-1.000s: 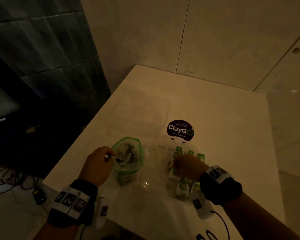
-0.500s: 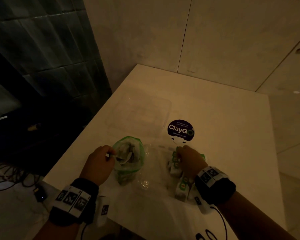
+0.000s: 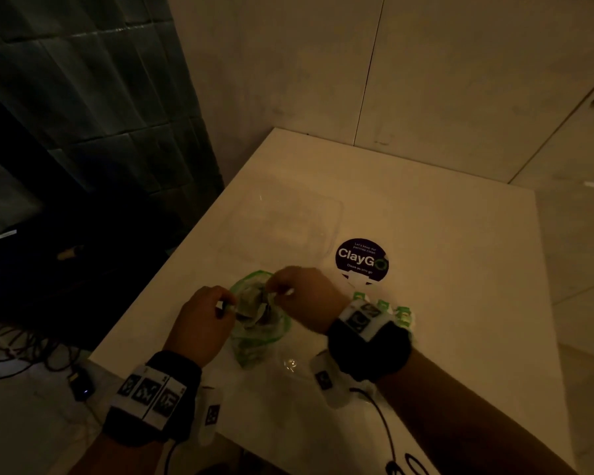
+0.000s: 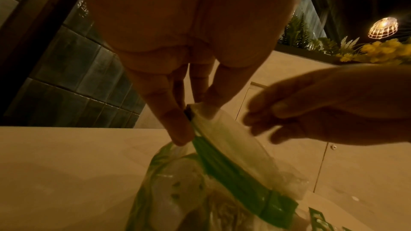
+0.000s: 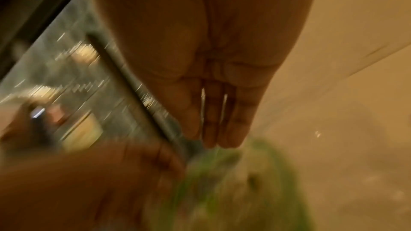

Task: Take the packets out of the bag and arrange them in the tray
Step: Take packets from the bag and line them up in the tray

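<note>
1. Clear plastic bag with a green zip rim [image 3: 259,320] stands on the white table [image 3: 443,269] between both hands; its contents are dim, pale packets that are hard to make out.
2. Left hand [image 3: 201,323] pinches the bag's rim on its own side, thumb and fingers closed on the green strip [image 4: 222,161].
3. Right hand [image 3: 306,296] hovers at the bag's mouth, fingers straight and close together; the right wrist view is blurred.
4. Green-and-white packets [image 3: 396,311] lie behind the right wrist, mostly hidden by the wristband.
5. Clear plastic tray [image 3: 288,224], barely visible, sits beyond the hands.
6. Round dark sticker [image 3: 361,259] beyond the right hand reads "ClayGo".
</note>
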`<state>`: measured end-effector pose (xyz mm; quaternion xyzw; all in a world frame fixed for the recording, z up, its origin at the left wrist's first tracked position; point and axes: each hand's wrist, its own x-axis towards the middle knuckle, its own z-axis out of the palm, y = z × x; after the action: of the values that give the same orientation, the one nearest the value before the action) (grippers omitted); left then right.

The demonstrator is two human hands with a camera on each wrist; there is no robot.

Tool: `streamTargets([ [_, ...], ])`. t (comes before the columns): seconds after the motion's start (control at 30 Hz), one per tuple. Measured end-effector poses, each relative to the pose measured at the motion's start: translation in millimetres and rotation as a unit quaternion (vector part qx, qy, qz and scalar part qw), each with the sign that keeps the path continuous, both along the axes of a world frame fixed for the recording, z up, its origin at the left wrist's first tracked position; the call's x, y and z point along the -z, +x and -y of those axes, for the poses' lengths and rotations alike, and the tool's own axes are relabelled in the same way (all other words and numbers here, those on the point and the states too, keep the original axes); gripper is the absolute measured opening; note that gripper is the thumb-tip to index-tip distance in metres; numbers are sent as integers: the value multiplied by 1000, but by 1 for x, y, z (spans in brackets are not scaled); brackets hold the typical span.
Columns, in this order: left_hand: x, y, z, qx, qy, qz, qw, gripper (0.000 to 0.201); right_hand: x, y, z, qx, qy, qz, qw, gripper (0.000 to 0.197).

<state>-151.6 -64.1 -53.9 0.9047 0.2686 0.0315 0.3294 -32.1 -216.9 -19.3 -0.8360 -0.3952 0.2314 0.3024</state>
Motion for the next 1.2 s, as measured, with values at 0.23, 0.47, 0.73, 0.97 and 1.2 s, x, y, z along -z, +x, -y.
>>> streamTargets([
  [0.23,-2,3,-1,2,14,-21,1000,10,49,-18,-76,-217,-227,131,940,36],
  [0.47,5,2,-4,9,15,-18,1000,13,59,-17,-83,-196,-261,150,933,30],
  [0.73,-4,0,-10,11,33,-7,999,12,31,-15,-67,-178,-172,164,955,23],
  [0.97,-21,-1,5,3,-60,111,992,27,-4,7,-1,59,84,-152,983,16],
  [1.2,-32,17,47,2,-371,118,921,25,1,-7,32,173,262,-478,821,12],
])
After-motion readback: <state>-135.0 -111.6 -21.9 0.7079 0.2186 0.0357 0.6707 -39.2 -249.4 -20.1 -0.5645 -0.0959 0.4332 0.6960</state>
